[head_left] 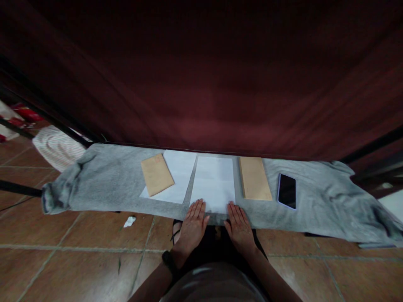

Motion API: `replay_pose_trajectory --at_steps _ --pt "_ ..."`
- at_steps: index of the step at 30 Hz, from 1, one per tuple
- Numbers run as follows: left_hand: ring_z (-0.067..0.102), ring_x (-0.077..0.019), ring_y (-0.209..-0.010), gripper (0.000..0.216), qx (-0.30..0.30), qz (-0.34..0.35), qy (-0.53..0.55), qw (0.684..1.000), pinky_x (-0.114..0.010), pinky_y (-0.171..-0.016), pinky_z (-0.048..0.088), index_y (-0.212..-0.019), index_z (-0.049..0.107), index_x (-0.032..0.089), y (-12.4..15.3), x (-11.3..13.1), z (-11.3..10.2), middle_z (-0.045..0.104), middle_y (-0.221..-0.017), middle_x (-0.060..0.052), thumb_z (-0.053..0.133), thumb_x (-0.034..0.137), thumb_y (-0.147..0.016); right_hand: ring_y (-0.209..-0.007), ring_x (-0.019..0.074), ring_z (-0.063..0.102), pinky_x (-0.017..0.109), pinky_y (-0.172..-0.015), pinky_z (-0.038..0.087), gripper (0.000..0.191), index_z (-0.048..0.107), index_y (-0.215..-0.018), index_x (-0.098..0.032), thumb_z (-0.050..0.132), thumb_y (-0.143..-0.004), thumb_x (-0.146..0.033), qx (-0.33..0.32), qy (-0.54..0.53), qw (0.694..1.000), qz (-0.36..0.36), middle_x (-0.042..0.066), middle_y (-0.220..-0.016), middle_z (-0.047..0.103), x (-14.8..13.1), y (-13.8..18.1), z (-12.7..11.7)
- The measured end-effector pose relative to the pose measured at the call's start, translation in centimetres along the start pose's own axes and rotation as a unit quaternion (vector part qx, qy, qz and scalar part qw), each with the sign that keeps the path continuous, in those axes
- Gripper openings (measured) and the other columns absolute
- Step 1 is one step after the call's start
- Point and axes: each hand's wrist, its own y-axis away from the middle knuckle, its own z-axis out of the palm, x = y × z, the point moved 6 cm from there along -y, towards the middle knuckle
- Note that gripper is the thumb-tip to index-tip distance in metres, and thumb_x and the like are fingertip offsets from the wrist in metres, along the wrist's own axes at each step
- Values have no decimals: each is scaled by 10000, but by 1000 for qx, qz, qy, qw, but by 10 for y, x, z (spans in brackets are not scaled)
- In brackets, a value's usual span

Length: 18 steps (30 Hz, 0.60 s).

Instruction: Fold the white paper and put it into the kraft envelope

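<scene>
A white sheet of paper (pixel 215 180) lies flat on the grey cloth in front of me. On its near left corner rests my left hand (pixel 192 224), palm down with the fingers stretched out. My right hand (pixel 239 224) lies flat at the near right corner, fingertips touching the paper's edge and the cloth. Left of the sheet, a brown envelope (pixel 157 175) sits at an angle on top of more white paper (pixel 181 170). To the right is a stack of brown envelopes (pixel 255 178), set lengthwise away from me.
A phone (pixel 287 191) with a dark screen lies right of the envelopes. The grey cloth (pixel 107 180) covers a long narrow surface against a dark red curtain (pixel 208 100). A striped cloth (pixel 59 144) hangs at the left. A white scrap (pixel 129 221) lies on the tiled floor (pixel 100 235).
</scene>
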Motion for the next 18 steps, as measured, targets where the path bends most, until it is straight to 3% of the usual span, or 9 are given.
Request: replay_pose_trajectory --at_steps 5,8,12,18 --pt "309 -236 -1515 539 -17 41 27 999 -441 -1214 361 -1553 328 98 -43 28 13 387 -1606 -141 336 322 -1063 -1442 283 427 478 -1199 326 640 215 -1610 -101 394 -1054 -362 19 3 1000 -4 165 -1582 422 -1 1 0" --pt "305 -256 -1516 575 -21 36 32 999 -462 -1215 354 -1548 327 72 -64 32 27 390 -1597 -173 348 372 -1058 -1439 291 429 479 -1199 325 645 231 -1604 -90 409 -1049 -366 14 7 1000 -7 170 -1571 438 -1 0 0" --pt "296 -274 -1518 624 -9 12 27 1000 -476 -1219 338 -1554 308 57 -73 15 40 385 -1594 -197 352 428 -1054 -1426 285 447 472 -1201 320 644 218 -1608 -93 400 -1052 -362 6 9 1000 -6 169 -1571 437 -1 -2 -1" --pt "300 -280 -1515 621 1 -33 2 999 -473 -1226 321 -1563 309 58 -71 -24 41 366 -1600 -192 327 415 -1055 -1435 284 437 477 -1208 313 653 206 -1613 -102 399 -1052 -374 5 -3 1000 3 162 -1578 427 -2 -2 -5"
